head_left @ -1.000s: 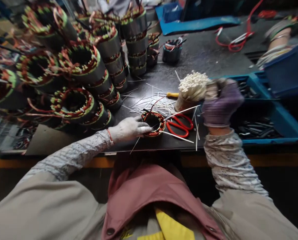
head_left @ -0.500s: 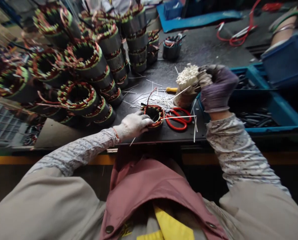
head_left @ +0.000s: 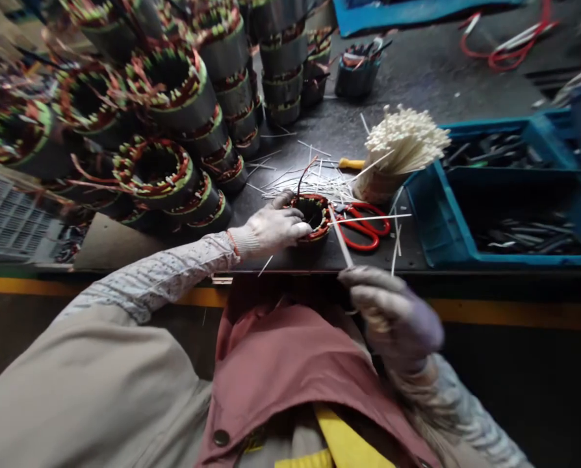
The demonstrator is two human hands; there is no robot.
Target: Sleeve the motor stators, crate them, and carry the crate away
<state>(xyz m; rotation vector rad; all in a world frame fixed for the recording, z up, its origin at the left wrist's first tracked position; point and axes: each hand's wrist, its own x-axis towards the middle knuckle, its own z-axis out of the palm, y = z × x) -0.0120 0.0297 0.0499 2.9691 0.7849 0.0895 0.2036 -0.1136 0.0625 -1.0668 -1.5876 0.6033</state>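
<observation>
- Black bench (head_left: 417,71): bears it all.
- Right hand (head_left: 395,315): blurred, fingertips apparently pinching a white strand (head_left: 340,237).
- Left hand (head_left: 273,229): apart from the right, clamped on the left side of a wound ring (head_left: 322,232).
- Wound ring: near the front edge, beside red scissors (head_left: 366,246).
- White strand: reaches the ring's rim; the step looks like lacing, calling next for a steady ring, even pull.

Matt knitted cloth on the left hand (head_left: 273,231), coppery metal on the stator (head_left: 322,233); glossy scissors handles (head_left: 362,247), smooth plastic bin (head_left: 447,218).
</observation>
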